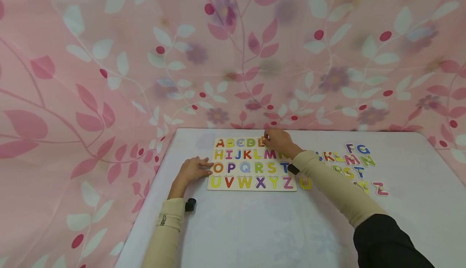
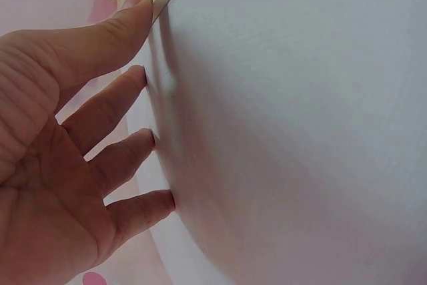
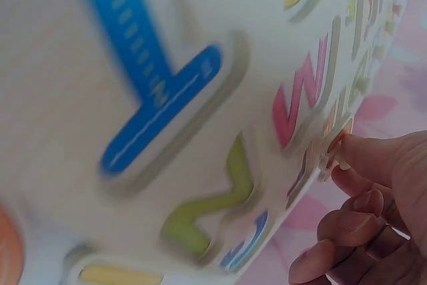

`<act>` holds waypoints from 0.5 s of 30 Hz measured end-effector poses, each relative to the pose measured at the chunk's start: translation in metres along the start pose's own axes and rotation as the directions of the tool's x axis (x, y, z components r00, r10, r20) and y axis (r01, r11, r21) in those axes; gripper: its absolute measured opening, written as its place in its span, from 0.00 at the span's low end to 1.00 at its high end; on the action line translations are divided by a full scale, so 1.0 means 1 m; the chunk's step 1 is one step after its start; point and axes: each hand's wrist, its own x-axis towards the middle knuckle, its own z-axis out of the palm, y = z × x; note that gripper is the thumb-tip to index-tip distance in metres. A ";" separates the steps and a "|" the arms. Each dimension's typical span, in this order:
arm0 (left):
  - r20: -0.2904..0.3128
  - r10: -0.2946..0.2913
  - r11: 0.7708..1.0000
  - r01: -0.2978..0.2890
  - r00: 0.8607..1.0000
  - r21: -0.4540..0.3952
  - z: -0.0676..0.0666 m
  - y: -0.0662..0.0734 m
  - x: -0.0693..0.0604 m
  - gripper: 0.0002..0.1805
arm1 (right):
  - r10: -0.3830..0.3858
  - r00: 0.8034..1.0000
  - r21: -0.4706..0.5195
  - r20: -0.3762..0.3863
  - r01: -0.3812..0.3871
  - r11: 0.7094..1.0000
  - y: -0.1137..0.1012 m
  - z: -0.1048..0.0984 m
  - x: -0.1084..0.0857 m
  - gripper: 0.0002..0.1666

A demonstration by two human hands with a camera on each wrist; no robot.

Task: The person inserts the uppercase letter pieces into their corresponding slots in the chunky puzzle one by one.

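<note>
On a white-covered desk (image 1: 233, 227), as the head view has it, lies a pale alphabet board (image 1: 252, 175) with coloured capitals in four rows. A, B, C, D and E read along the top, H to N below, partly behind the right wrist, then O to T, and U to Z along the bottom. Loose letter pieces (image 1: 352, 160) are spread to the right of it; F, G, K, L, M, N, S, T, Y and Z can be read among them, others being partly hidden by the right sleeve (image 1: 338, 191). The right hand (image 1: 280, 140) reaches over the board's top row, fingers bent, grasping the letter E (image 1: 260, 142) at its place beside D. The left hand (image 1: 194, 169) lies at the board's left edge, near O. A small dark mark on the left cuff (image 1: 171, 215) is too small to read.

From the left wrist, that hand appears relaxed and spread, its thumb on the board's edge, the other fingertips against the white cover.

From the right wrist, thumb and forefinger pinch the piece near the board's far edge, remaining fingers curled beneath; a blue T (image 3: 160, 108) looms close.
</note>
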 end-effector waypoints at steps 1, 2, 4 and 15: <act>-0.001 -0.002 1.000 0.002 1.000 0.001 0.000 0.000 0.000 0.22 | -0.007 1.000 0.000 0.000 0.007 1.000 -0.002 0.002 0.002 0.12; -0.001 -0.004 1.000 0.004 1.000 0.002 0.000 0.000 0.000 0.22 | -0.012 1.000 -0.001 0.000 0.012 1.000 -0.003 0.003 0.003 0.11; -0.003 -0.003 1.000 0.003 1.000 0.003 -0.001 0.001 0.000 0.22 | -0.010 1.000 -0.016 0.001 0.010 1.000 -0.006 0.005 0.006 0.11; -0.008 -0.001 1.000 0.001 1.000 0.001 -0.001 0.001 -0.001 0.22 | 0.001 1.000 -0.052 0.017 0.000 0.999 -0.022 0.006 0.006 0.09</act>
